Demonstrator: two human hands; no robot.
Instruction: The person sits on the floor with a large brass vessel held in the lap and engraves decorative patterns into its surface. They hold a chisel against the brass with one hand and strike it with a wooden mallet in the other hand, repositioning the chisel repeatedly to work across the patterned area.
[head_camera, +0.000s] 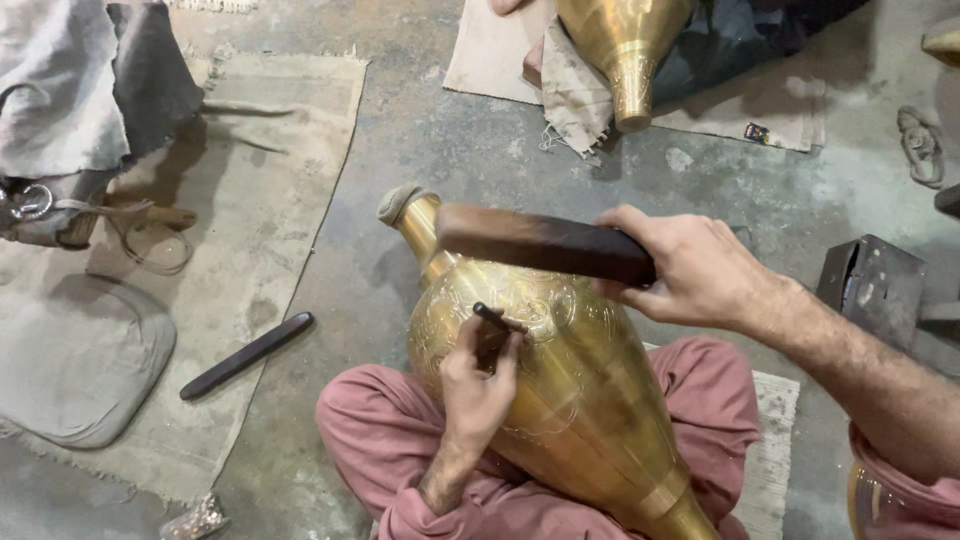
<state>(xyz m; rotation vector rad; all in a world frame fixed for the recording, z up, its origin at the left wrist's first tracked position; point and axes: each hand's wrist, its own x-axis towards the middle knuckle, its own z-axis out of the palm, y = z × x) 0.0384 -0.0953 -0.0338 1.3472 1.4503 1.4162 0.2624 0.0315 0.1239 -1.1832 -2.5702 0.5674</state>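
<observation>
Grey concrete floor (430, 140) is showing between worn mats; person is sitting cross-legged on it in pink trousers. Large brass vase (560, 400) is lying tilted across the lap, neck pointing up-left, its mouth plugged with a cloth wad (398, 203). Left hand (478, 385) is resting on the engraved shoulder, grip pinched together around a small dark chisel (492, 318) whose tip is touching the brass. Right hand (690, 268) is holding a dark wooden block (545, 243), grip clamped on its right end, the block hanging just above the chisel head. Open floor is lying left of the vase; a spare dark bar (247, 355) is sitting at the edge of the beige mat (290, 180), well apart. Second brass vessel (625, 50) is resting on cloth at the top edge. Dark metal box (870, 285) is standing near the right forearm.
</observation>
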